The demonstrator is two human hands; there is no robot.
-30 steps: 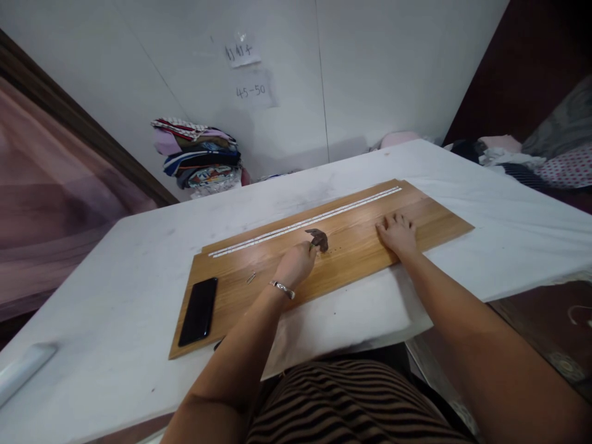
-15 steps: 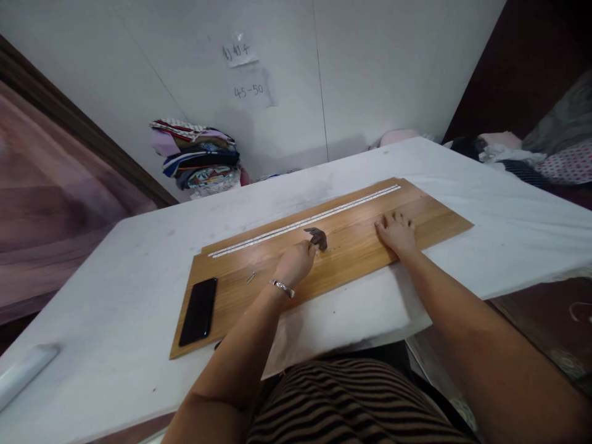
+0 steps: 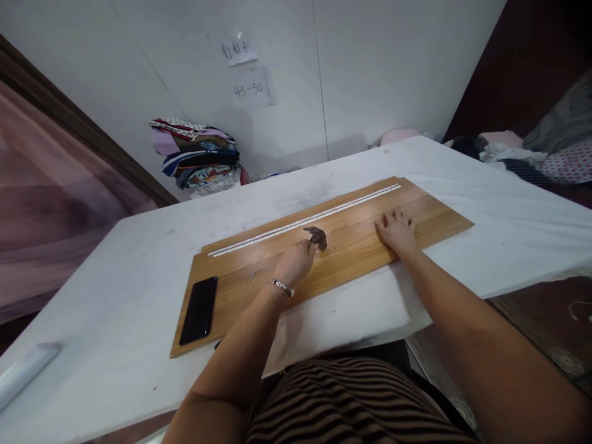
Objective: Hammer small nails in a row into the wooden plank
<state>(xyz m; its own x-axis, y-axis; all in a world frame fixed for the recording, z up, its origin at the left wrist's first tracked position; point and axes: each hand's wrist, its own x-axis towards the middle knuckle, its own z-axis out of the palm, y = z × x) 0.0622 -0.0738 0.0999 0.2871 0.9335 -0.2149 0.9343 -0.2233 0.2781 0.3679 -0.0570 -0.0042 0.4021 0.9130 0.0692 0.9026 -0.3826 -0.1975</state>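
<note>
My left hand [image 3: 295, 260], with a silver bracelet at the wrist, is closed round the handle of a claw hammer [image 3: 317, 237]. The dark hammer head is at the middle of the wooden board [image 3: 351, 265], beside a few small dark marks in its surface; whether it touches the wood I cannot tell. My right hand [image 3: 396, 232] lies on the board further right, fingers spread and holding nothing. A couple of nails [image 3: 251, 277] lie on the board left of my left hand. Two white measuring strips [image 3: 305, 221] run along the board's far side.
A black phone [image 3: 198, 311] lies on the board's left end. The board rests on a white-covered table [image 3: 115, 308]. A clear plastic roll [image 3: 28, 373] lies at the far left. Folded cloths [image 3: 198, 154] are stacked by the wall, and more fabric [image 3: 513, 154] lies to the right.
</note>
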